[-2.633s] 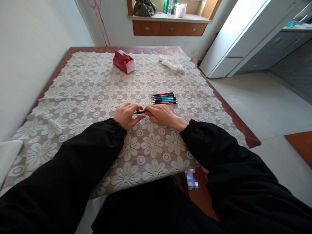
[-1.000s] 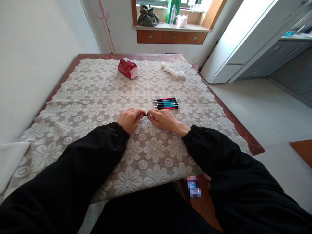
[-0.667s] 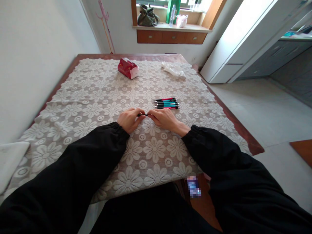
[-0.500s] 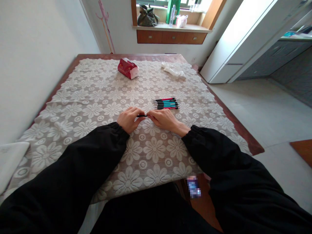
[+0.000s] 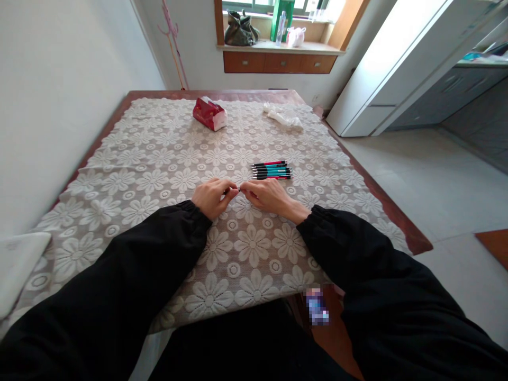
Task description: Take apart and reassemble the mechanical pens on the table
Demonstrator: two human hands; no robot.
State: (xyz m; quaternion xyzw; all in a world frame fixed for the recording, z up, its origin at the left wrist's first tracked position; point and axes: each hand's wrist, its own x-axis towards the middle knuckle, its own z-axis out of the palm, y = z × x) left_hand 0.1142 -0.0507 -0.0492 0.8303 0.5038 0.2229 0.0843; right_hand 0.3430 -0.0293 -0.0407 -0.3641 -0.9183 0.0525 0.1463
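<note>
Over lace tablecloth point(image 5: 159, 159), left hand point(image 5: 212, 197) and right hand point(image 5: 265, 194) pinch one small pen point(image 5: 237, 189) between them.

Daylight enters from the window point(image 5: 278, 4) ahead of me. Illumination is bright and even; shadows are soft. Wide-angle distortion bends the frame edges. My sleeves point(image 5: 119, 296) render dark, with little detail.

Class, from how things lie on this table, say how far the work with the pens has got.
Looks done: a row of pens lies side by side on the lace cloth. In hand: the left hand and right hand pinch one small dark pen part between their fingertips. No other loose pens show, so this may be the last.
</note>
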